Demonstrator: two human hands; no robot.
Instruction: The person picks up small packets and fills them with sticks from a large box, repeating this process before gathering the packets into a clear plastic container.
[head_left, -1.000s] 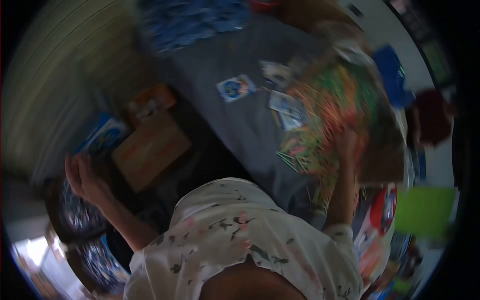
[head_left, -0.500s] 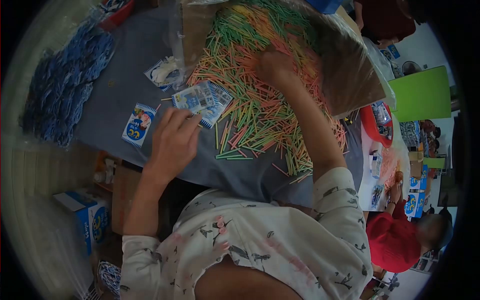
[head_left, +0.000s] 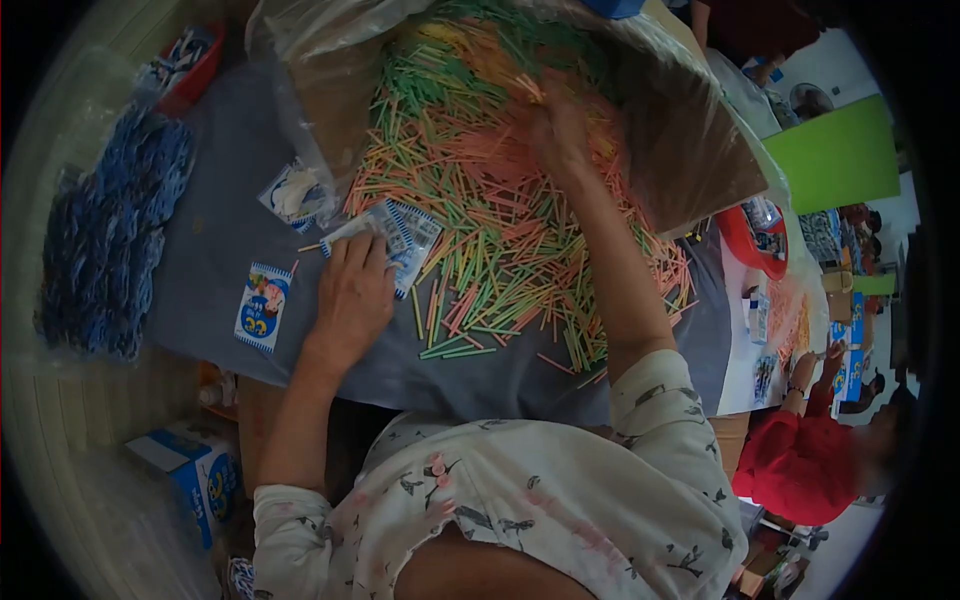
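Note:
My left hand lies with its fingers stretched over a clear, blue-edged packet. A second such packet overlaps it on the right. Up in the big heap of thin pink, green and yellow sticks, my right hand is closed, with a few pale orange stick ends showing at its fingertips. A printed blue-and-white packet rests on the grey cloth to the left. Above it lies another packet with something white on it.
Plastic-lined cardboard walls flank the heap. Blue packets are piled at far left, near a red basket. A red basin stands at right, with a person in red beyond. A printed carton sits below left.
My left hand has moved forward onto the clear packet, its fingers now flatter. My right hand has shifted slightly farther up the heap, and stick ends now show at its fingers. The view has tilted.

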